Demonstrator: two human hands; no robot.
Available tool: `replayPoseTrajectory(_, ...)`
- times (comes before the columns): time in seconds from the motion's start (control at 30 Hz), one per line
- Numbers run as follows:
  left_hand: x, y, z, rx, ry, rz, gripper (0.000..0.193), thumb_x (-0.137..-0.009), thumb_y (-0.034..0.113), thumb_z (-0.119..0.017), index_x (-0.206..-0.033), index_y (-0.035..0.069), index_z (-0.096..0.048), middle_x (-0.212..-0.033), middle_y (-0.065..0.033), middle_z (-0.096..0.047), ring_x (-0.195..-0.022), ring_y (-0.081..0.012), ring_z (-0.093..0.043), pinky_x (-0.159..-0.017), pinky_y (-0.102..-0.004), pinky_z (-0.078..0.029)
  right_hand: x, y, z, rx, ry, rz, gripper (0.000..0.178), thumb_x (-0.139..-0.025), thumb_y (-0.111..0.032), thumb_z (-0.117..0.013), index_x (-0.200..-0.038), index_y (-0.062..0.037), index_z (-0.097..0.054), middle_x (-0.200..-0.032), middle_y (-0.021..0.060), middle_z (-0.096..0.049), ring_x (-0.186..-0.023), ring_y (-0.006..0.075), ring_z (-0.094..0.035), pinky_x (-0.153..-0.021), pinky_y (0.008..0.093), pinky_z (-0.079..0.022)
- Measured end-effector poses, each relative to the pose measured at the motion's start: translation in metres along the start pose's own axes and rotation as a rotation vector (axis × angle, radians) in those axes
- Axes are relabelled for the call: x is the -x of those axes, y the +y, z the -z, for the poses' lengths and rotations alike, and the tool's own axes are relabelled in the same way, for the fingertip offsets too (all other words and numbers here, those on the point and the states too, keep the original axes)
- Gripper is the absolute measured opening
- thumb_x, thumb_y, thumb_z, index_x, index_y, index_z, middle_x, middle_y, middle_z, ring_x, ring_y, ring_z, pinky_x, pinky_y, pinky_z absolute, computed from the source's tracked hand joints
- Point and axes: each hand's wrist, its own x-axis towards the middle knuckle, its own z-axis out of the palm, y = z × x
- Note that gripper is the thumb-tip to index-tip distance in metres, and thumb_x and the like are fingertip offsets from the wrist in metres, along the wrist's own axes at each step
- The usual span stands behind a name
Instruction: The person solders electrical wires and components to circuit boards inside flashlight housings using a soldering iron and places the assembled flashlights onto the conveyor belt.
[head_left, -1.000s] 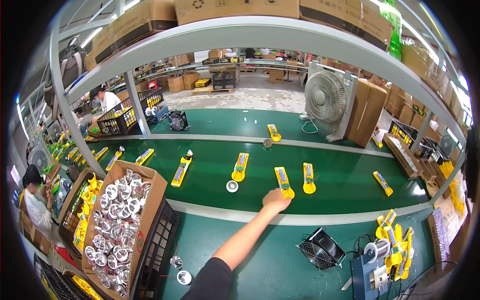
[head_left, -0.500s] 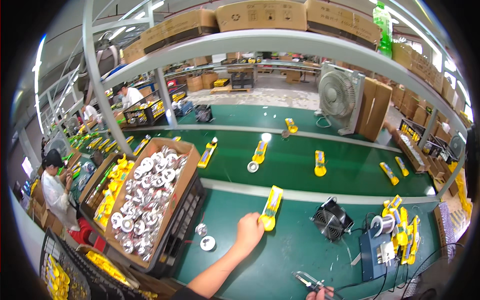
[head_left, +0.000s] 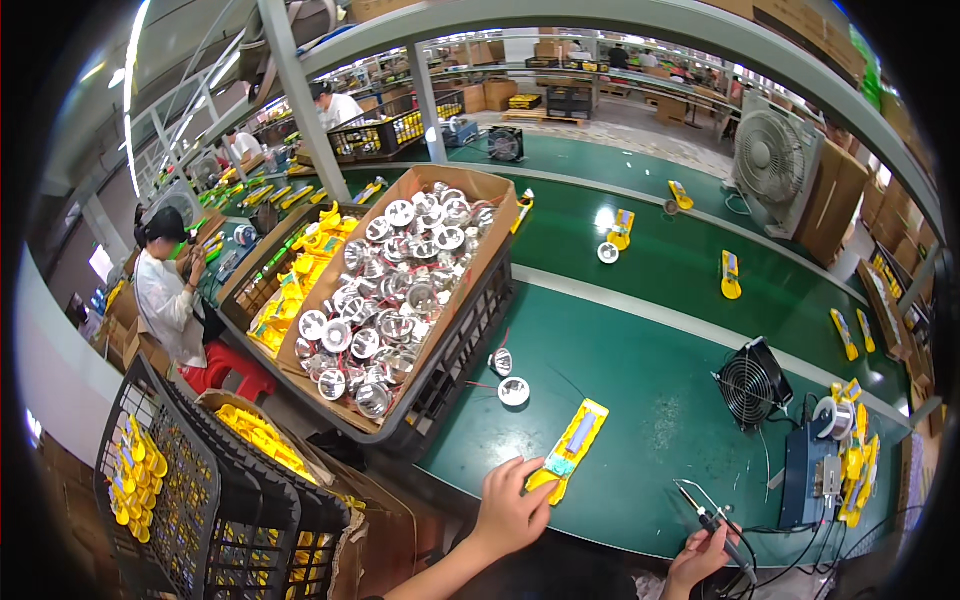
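My left hand (head_left: 510,510) grips the near end of a long yellow plastic part (head_left: 570,448) that lies on the green worktable (head_left: 650,400). My right hand (head_left: 700,552) holds a soldering iron (head_left: 715,520) by its handle, tip pointing up and left, at the table's near edge. Two silver reflector cups (head_left: 507,378) with wires lie just beyond the yellow part.
A cardboard box of silver reflector cups (head_left: 400,290) rests on a black crate at left, next to a box of yellow parts (head_left: 295,275). A small black fan (head_left: 750,382) and a blue soldering station (head_left: 808,470) stand at right. More yellow parts (head_left: 730,275) ride the green conveyor. People work at left.
My left hand has drawn the yellow part from the conveyor back to the near table edge. My right hand with the soldering iron has come further into view. My head has turned left and down.
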Motion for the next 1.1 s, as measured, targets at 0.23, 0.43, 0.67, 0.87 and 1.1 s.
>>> replayPoseTrajectory(0.23,-0.035,-0.058,0.018,0.667,0.246,0.743,0.018,-0.085,0.017,-0.05,-0.084,-0.001,-0.054,-0.078,-0.0052,-0.057,-0.063,-0.0095,-0.054,-0.055,-0.0213,-0.047,-0.006,0.002,0.017,0.056,0.115,-0.04,0.016,-0.084,-0.018,-0.045,-0.094,-0.0043,-0.046,-0.073,-0.0006,-0.045,-0.048,0.0026,-0.038,-0.037,0.0129,-0.025)
replayPoseTrajectory(0.43,-0.073,-0.091,-0.016,0.873,0.471,0.983,0.013,-0.083,0.012,-0.053,-0.088,-0.001,-0.053,-0.078,-0.0056,-0.054,-0.06,-0.0107,-0.053,-0.054,-0.0235,-0.049,-0.012,-0.017,-0.007,0.05,0.0,0.014,0.009,-0.08,-0.008,-0.048,-0.085,-0.0006,-0.046,-0.072,0.01,-0.051,-0.048,0.0117,-0.043,-0.04,0.0198,-0.035)
replayPoseTrajectory(0.67,-0.079,-0.091,-0.031,0.872,0.572,0.846,0.006,-0.084,0.01,-0.049,-0.084,0.004,-0.052,-0.081,-0.0035,-0.053,-0.075,-0.0101,-0.051,-0.064,-0.0245,-0.046,-0.033,-0.002,0.001,0.116,-0.006,-0.001,0.02,-0.084,-0.02,-0.046,-0.092,-0.0023,-0.044,-0.075,0.0022,-0.044,-0.046,0.0036,-0.036,-0.037,0.0141,-0.026)
replayPoseTrajectory(0.87,-0.06,-0.069,-0.018,1.066,0.613,0.661,0.01,-0.087,0.013,-0.034,-0.082,0.005,-0.039,-0.069,-0.0051,-0.044,-0.075,-0.017,-0.051,-0.078,-0.0317,-0.042,-0.041,-0.005,-0.012,0.23,-0.208,0.195,0.011,-0.08,-0.008,-0.05,-0.087,-0.0003,-0.045,-0.073,0.012,-0.049,-0.049,0.0131,-0.042,-0.041,0.0208,-0.037)
replayPoseTrajectory(1.1,-0.028,-0.037,-0.017,1.062,0.506,0.718,0.011,-0.087,0.013,-0.041,-0.08,0.005,-0.043,-0.065,-0.0016,-0.039,-0.058,-0.0103,-0.041,-0.053,-0.0226,-0.037,-0.041,-0.002,-0.012,0.144,-0.45,0.015,0.018,-0.08,-0.012,-0.047,-0.093,0.0004,-0.043,-0.083,0.013,-0.05,-0.061,0.0153,-0.047,-0.045,0.0199,-0.04)
